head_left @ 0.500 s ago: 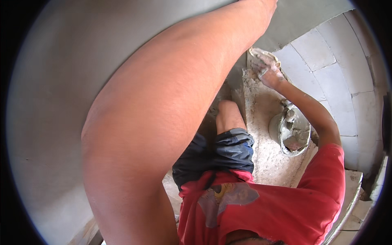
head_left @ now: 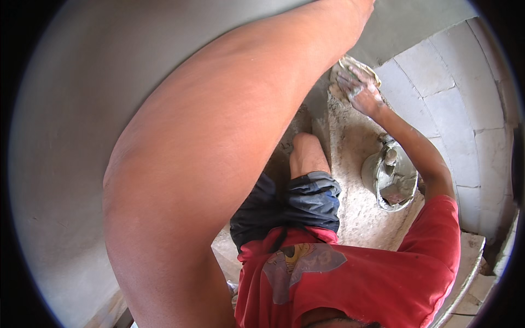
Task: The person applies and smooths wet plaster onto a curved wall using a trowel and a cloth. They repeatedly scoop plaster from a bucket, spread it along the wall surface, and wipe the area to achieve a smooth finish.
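Note:
My right hand (head_left: 362,94), smeared with grey plaster, presses a pale yellowish sponge (head_left: 374,74) at the lower edge of the smooth grey wall (head_left: 71,158). Its fingers lie spread over the sponge. From the lower left my left arm (head_left: 208,136) stretches up along the wall, large and close to the camera. Only a sliver of my left hand (head_left: 367,6) shows at the upper edge, so its fingers and anything in them are hidden.
A bucket (head_left: 372,174) with grey mortar and a tool with a rounded handle (head_left: 390,157) stands beneath my right forearm on a rough, mortar-spattered ledge (head_left: 355,218). Pale block masonry (head_left: 448,120) curves along the right. My bent knee (head_left: 309,153) is beside the ledge.
My right hand and the sponge have shifted slightly, and more of the sponge shows around the fingers. My left arm has moved a little.

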The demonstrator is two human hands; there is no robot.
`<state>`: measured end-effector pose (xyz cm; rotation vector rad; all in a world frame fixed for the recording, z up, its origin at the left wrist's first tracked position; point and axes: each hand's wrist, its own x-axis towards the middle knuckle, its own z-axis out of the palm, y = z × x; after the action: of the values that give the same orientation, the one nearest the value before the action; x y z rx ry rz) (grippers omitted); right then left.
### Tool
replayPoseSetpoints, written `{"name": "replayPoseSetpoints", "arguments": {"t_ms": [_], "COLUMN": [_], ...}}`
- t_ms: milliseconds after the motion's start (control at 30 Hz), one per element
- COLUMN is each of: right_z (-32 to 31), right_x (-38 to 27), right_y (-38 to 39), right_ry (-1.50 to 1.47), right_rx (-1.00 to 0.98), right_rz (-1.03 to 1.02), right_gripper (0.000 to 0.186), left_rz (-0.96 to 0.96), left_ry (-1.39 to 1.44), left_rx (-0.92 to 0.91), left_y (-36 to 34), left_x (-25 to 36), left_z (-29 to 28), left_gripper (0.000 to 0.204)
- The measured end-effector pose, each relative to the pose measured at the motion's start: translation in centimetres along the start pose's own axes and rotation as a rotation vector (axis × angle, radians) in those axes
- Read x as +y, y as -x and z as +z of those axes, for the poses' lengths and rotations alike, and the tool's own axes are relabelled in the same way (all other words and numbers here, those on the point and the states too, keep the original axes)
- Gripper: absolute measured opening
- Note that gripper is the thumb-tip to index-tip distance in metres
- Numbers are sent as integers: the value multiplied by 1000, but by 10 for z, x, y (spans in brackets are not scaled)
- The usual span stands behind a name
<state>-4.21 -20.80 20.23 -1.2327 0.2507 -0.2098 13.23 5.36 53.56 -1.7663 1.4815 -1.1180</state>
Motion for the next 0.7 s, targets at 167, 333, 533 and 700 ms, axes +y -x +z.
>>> {"name": "replayPoseSetpoints", "arguments": {"t_ms": [167, 333, 533, 700], "right_z": [15, 41, 34, 20], "right_x": [0, -52, -52, -40], "right_y": [-8, 8, 3, 11], "right_ry": [1898, 2679, 2693, 3096], "right_rx": [-551, -540, -227, -354], "right_rz": [-302, -157, -405, -692], "right_gripper": [56, 51, 49, 51], "left_rz": [12, -10, -2, -13], "left_ry": [-4, 9, 11, 10], "left_rx": [3, 5, 13, 5], "left_y": [-2, 0, -4, -2], "left_x": [1, 0, 4, 4], "left_z": [3, 2, 4, 6], "left_gripper": [68, 68, 68, 68]}}
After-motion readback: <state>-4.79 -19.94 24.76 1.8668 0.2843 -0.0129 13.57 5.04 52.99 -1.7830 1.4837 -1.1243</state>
